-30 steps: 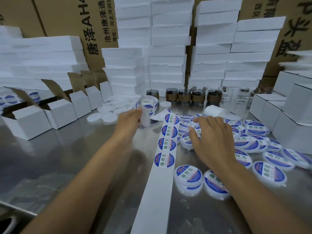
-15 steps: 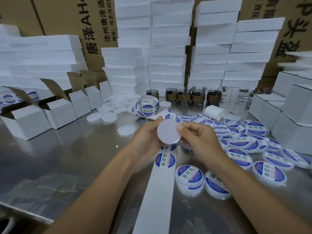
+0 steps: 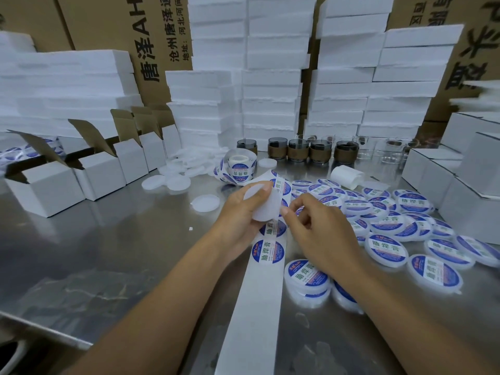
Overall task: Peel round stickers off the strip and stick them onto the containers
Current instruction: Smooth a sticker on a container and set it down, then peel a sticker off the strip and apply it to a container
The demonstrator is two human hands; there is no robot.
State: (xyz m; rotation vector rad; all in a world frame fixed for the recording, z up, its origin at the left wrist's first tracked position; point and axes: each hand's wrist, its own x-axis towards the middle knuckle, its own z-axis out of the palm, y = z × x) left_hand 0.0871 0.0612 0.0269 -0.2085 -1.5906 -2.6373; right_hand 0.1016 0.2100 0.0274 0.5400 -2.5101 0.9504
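Observation:
My left hand [image 3: 240,209] grips a plain round white container [image 3: 263,205], tilted on edge above the sticker strip [image 3: 257,301]. The strip runs from the roll [image 3: 240,165] down the steel table toward me, with blue round stickers [image 3: 268,251] on it. My right hand [image 3: 316,228] hovers just right of the container, fingers curled, its fingertips at the strip's edge beside a sticker; whether they pinch it is hidden. Several labelled containers [image 3: 385,249] lie to the right.
Unlabelled white lids [image 3: 205,203] lie left of the roll. Open white cartons [image 3: 46,190] line the left, closed ones [image 3: 470,193] the right. Dark glass jars [image 3: 297,152] and foam stacks [image 3: 270,85] stand behind. The table's near edge [image 3: 46,330] is at lower left.
My left hand fetched a blank container from the pile and brought it over the strip. My right hand left the labelled containers, met it, then dropped to the strip's edge.

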